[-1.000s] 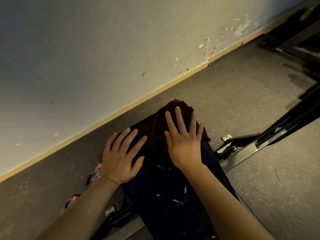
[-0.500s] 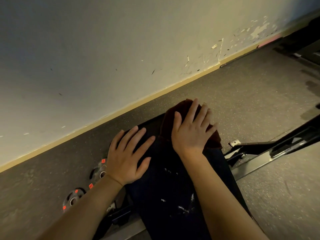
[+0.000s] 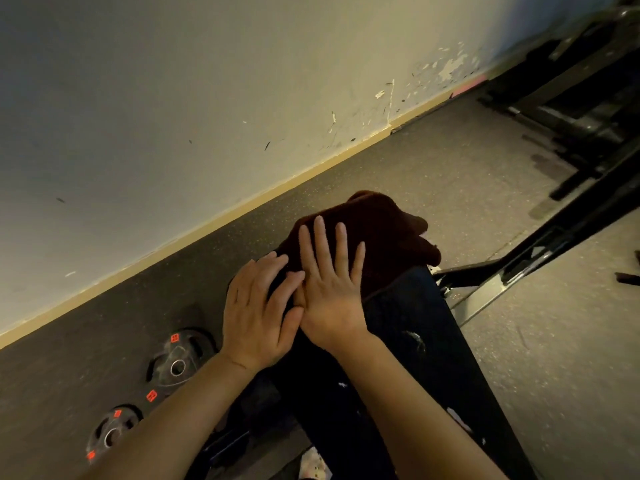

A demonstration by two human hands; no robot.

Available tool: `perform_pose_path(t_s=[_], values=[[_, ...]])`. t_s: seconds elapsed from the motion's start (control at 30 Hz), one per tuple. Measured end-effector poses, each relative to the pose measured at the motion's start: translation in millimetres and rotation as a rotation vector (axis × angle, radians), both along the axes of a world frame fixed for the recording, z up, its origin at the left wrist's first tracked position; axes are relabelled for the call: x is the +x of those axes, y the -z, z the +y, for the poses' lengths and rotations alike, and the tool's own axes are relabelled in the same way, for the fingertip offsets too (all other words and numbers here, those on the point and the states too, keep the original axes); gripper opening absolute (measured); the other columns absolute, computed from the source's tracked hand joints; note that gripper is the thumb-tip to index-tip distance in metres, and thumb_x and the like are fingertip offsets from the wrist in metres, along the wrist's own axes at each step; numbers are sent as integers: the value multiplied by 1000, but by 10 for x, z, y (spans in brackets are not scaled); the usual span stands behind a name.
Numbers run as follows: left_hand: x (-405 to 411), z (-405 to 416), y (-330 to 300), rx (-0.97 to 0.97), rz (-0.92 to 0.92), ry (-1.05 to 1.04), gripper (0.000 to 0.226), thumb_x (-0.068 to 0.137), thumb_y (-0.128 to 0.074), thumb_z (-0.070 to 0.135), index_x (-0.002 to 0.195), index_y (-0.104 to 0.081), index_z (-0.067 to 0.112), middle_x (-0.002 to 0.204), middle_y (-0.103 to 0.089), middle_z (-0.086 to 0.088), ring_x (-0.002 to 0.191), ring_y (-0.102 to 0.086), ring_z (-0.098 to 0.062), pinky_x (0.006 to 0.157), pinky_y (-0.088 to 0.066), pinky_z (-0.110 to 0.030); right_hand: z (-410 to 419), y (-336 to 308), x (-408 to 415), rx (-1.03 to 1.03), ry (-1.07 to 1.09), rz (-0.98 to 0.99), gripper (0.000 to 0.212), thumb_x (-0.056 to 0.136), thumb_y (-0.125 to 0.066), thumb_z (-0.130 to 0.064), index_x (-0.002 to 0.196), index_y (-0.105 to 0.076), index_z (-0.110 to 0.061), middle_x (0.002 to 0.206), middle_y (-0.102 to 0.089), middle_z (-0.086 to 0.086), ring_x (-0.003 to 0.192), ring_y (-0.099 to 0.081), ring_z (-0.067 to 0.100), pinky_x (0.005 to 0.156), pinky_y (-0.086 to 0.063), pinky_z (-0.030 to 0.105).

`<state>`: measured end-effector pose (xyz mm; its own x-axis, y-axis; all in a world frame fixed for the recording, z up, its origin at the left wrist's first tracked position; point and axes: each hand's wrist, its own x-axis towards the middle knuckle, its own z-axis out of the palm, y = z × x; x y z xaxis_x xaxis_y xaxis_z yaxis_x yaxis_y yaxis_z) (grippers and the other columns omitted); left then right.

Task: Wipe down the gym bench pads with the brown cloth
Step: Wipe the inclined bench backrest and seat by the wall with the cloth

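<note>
Right hand (image 3: 329,289) flat on brown cloth (image 3: 381,237), fingers straight; left hand (image 3: 256,317) flat alongside. Bench (image 3: 415,341) pad probably runs back toward wrists.

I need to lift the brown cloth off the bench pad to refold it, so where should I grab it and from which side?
Probably the bunched far-right corner of the brown cloth, coming in from the right. It overhangs the end of the bench pad with fabric humped up and free, while the near-left part lies pinned flat under the right hand and the left hand.
</note>
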<state>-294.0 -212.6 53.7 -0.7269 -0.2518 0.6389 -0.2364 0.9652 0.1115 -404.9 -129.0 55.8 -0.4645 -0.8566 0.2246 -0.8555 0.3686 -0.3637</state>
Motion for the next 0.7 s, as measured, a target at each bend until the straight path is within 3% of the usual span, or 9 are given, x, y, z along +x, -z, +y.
perform_pose_path(t_s=[0.1, 0.2, 0.3, 0.37, 0.43, 0.47, 0.57, 0.7], values=[[37, 46, -108, 196, 71, 49, 39, 107, -30, 38, 133, -45, 13, 143, -39, -13, 136, -38, -31, 119, -23, -32, 131, -44, -21, -4, -124, -61, 62, 103, -21, -44, 158, -10, -18, 166, -2, 3, 153, 9, 27, 121, 3, 55], [7, -32, -341, 189, 23, 87, 36, 103, -43, 27, 136, -47, 13, 149, -35, -12, 145, -28, -26, 122, -19, -37, 233, -190, -91, -101, -124, -253, 54, 103, -31, -37, 155, -27, -23, 165, -13, -3, 154, -2, 18, 125, -1, 46], [-348, -160, -627, -36, -255, 210, 42, 100, -42, 28, 139, -53, 16, 154, -39, -10, 145, -31, -30, 119, -24, -48, 445, -375, -152, -370, 224, -476, 41, 103, -43, -17, 144, -50, -18, 158, -34, -6, 144, -30, 8, 117, -30, 31], [-698, -163, -723, -194, -614, 269, 52, 104, -28, 40, 154, -35, 26, 165, -19, -6, 152, -16, -28, 121, -12, -49, 648, -402, -180, -425, 499, -571, 39, 104, -44, -13, 142, -51, -17, 155, -36, -8, 138, -30, 0, 115, -32, 27], [-1036, -135, -682, -344, -895, 284, 57, 104, -15, 50, 158, 0, 37, 166, 13, 1, 153, 13, -23, 120, 9, -52, 884, -305, -246, -376, 643, -652, 41, 104, -44, -15, 145, -46, -19, 152, -39, -6, 135, -32, 2, 117, -32, 33], [-1175, -121, -659, -382, -954, 290, 58, 103, -11, 54, 156, 8, 40, 164, 20, 4, 151, 20, -22, 118, 12, -54, 995, -233, -289, -336, 665, -677, 42, 104, -44, -16, 146, -44, -21, 149, -42, -5, 135, -37, 6, 116, -33, 36], [-1429, -95, -610, -360, -937, 266, 61, 101, -11, 60, 156, 9, 41, 165, 18, 5, 152, 19, -22, 120, 2, -60, 1263, -14, -380, -136, 678, -750, 47, 105, -41, -21, 152, -37, -22, 154, -39, 0, 141, -36, 18, 118, -30, 42], [-1513, -43, -597, -364, -896, 223, 61, 100, -8, 61, 157, 5, 41, 167, 11, 4, 153, 13, -24, 120, -2, -60, 1431, 125, -307, 162, 571, -773, 61, 107, -39, -23, 159, -7, -28, 166, 4, -5, 153, -4, 18, 121, -12, 31]])
